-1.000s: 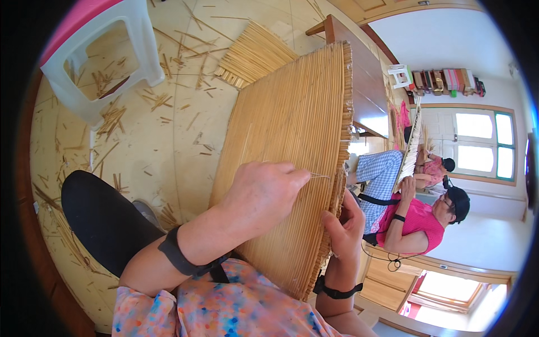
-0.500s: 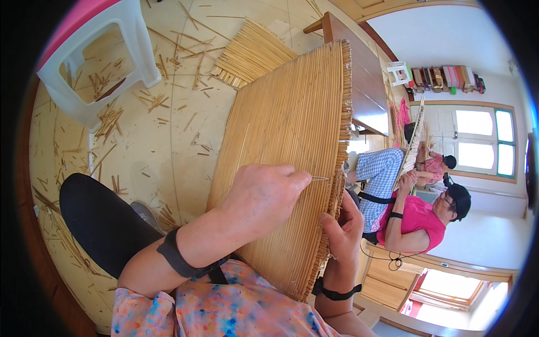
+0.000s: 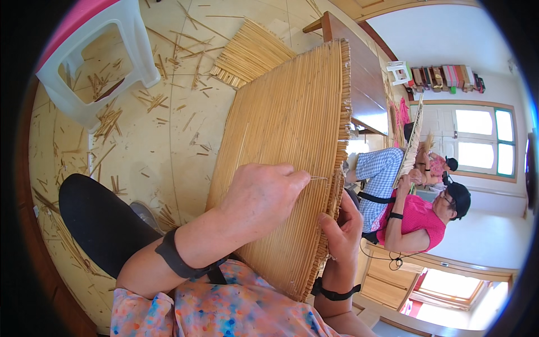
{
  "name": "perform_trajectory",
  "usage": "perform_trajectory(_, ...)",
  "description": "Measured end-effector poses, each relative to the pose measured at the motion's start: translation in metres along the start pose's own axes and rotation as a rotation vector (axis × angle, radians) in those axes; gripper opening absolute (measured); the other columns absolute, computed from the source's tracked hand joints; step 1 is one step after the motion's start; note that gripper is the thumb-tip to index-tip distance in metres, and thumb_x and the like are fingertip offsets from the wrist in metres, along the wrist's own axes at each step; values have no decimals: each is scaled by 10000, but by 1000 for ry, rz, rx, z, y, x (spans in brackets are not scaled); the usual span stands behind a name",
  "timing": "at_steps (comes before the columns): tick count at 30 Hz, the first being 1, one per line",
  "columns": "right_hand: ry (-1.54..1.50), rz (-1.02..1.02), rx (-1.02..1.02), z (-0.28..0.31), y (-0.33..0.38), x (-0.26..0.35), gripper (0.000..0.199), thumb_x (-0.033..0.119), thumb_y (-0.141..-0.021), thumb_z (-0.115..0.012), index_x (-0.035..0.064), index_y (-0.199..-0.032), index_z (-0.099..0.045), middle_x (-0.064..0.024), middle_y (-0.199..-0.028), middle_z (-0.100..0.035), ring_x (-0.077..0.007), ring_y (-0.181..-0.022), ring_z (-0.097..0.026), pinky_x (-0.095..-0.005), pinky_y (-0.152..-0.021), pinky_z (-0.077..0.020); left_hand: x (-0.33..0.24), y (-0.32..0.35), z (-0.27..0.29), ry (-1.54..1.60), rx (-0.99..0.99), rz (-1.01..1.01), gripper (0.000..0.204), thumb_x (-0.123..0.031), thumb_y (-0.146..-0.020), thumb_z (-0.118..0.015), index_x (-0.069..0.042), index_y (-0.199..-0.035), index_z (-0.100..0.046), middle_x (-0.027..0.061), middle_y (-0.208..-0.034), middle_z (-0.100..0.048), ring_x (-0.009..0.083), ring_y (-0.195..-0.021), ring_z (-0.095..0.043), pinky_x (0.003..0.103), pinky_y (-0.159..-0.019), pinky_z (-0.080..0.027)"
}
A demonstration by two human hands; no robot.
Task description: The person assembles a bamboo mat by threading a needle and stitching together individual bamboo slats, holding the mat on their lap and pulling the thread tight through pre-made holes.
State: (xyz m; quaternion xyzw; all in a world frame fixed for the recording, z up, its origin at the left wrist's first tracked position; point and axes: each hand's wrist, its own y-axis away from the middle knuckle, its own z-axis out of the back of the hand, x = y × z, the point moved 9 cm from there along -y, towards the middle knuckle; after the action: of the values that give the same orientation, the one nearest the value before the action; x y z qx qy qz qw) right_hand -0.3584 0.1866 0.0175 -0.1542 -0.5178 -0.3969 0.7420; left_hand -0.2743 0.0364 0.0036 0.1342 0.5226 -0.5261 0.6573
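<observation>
A large woven straw mat (image 3: 286,129) stands tilted on my lap, its frayed edge to the right. My left hand (image 3: 261,196) lies on the mat's face, fingers pinched on a thin needle (image 3: 318,178) that points toward the edge. My right hand (image 3: 339,233) grips the mat's lower right edge from behind, thumb on the straw ends. Both wrists wear black straps.
A white plastic stool (image 3: 90,62) stands at the upper left on a tiled floor littered with straw bits. A second straw mat (image 3: 250,53) lies on the floor beyond. A wooden table (image 3: 359,73) is behind. Two seated people (image 3: 415,208) work straw at the right.
My left hand has shifted slightly along the mat with the needle. The mat and my right hand stay in about the same place.
</observation>
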Motion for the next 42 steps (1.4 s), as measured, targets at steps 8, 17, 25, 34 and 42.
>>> perform_trajectory(8,29,23,1,-4,0,4,492,-59,-753,-576,-77,-1244,-553,-48,-1040,-533,-115,-979,-549,-230,-859,-442,-8,-3,4,-143,81,-59,151,-53,-783,-652,-68,-929,-689,74,-696,-604,269,-619,-632,370,-543,-518)
perform_trajectory(17,171,263,223,-72,-4,45,654,68,-677,-684,-27,-1309,-549,-75,-861,-496,-157,-633,-521,-257,-561,-441,9,23,91,-111,34,-3,168,4,-796,-688,-78,-937,-728,91,-670,-611,245,-568,-586,319,-518,-447)
perform_trajectory(25,102,455,381,-148,26,58,699,211,-699,-737,3,-1336,-537,-128,-916,-531,-271,-716,-580,-336,-642,-501,42,101,154,-152,92,308,215,75,-785,-668,-37,-956,-735,65,-642,-614,136,-550,-578,259,-516,-428)
perform_trajectory(34,-137,386,541,-172,25,35,470,238,-884,-644,-20,-1271,-571,-184,-996,-583,-342,-870,-614,-395,-764,-503,59,130,157,-47,38,375,141,86,-850,-622,44,-956,-706,42,-666,-571,84,-550,-500,218,-478,-367)
perform_trajectory(42,-295,269,354,-173,4,16,263,79,-885,-609,39,-1136,-677,-153,-897,-607,-306,-737,-615,-359,-659,-497,58,115,158,-111,-2,435,165,86,-826,-635,18,-949,-720,38,-652,-592,97,-563,-535,229,-519,-398)
